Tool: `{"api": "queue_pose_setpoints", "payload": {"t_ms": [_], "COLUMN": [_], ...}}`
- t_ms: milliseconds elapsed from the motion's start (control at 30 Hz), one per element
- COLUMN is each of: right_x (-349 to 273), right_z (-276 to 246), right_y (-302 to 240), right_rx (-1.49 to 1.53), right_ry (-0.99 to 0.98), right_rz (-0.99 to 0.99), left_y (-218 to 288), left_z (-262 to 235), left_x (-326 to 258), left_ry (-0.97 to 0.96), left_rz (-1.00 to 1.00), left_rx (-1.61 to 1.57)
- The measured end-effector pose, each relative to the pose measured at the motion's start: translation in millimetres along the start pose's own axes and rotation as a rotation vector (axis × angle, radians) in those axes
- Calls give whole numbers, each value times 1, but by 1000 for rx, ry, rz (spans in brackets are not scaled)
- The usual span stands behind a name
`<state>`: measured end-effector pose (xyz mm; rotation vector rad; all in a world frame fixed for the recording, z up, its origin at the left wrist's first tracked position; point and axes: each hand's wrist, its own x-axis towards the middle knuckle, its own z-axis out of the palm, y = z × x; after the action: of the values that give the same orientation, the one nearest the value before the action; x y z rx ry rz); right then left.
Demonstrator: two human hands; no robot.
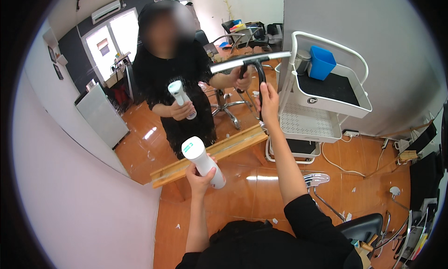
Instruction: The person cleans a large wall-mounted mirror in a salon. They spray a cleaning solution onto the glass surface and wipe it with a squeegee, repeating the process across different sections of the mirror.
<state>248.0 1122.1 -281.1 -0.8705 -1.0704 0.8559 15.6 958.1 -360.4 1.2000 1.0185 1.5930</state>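
- We see our left hand point(199, 178) wrapped tight round a white cylindrical plastic spray bottle with a teal band near its cap point(203, 161), held tilted at chest height in front of the mirror.
- Our right hand point(269, 103) is raised to the large wall mirror point(140, 133), fingers pressed on a black curved squeegee-like handle point(259, 80) against the glass; how tightly it grips we cannot tell.
- The mirror leans on the pale wall point(84, 208), its lower edge sitting on a light wooden ledge point(210, 157).
- In the reflection a person in black clothes mirrors the same pose, bottle in one hand.
- Glossy orange tiled floor point(261, 194), scattered with small white scraps.
- Right of the mirror: a white metal trolley with perforated shelves point(322, 124), a blue plastic square tub point(322, 62) on its top tray.
- White cables point(345, 168) run over the tiles behind the trolley.
- A black chair with chrome base point(364, 224) sits low right, beside us.
- The reflection shows a bright window, an air conditioner and desks at the far end.
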Motion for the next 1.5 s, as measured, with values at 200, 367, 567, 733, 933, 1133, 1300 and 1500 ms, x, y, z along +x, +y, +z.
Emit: {"api": "queue_pose_setpoints", "payload": {"t_ms": [200, 367, 567, 733, 933, 1133, 1300, 1500], "right_x": [-58, -112, -100, -33, 21, 37, 17, -15], "right_z": [-29, -53, -48, -43, -9, 30, 72, 112], "right_y": [69, 106, 57, 14, -30, -57, -66, -56], "right_rx": [-65, -8, 661, 1117, 1203, 1141, 1066, 1060], "right_ry": [32, 30, 43, 82, 78, 150, 184, 179], "right_rz": [56, 386, 703, 550, 377, 282, 321, 334], "left_y": [-2, 0, 5, 8, 15, 42, 55, 73], "left_z": [-2, 0, 4, 1, -15, -34, -61, -96], "left_x": [4, 6, 5, 0, -7, -13, -20, -25], "left_ry": [-10, -31, -36, -69, -73, -42, -39, -37], "left_rz": [2, 9, -7, 37, 37, 50, 38, 101], "left_rx": [31, 71, -10, 65, 56, 42, 21, 28]}}
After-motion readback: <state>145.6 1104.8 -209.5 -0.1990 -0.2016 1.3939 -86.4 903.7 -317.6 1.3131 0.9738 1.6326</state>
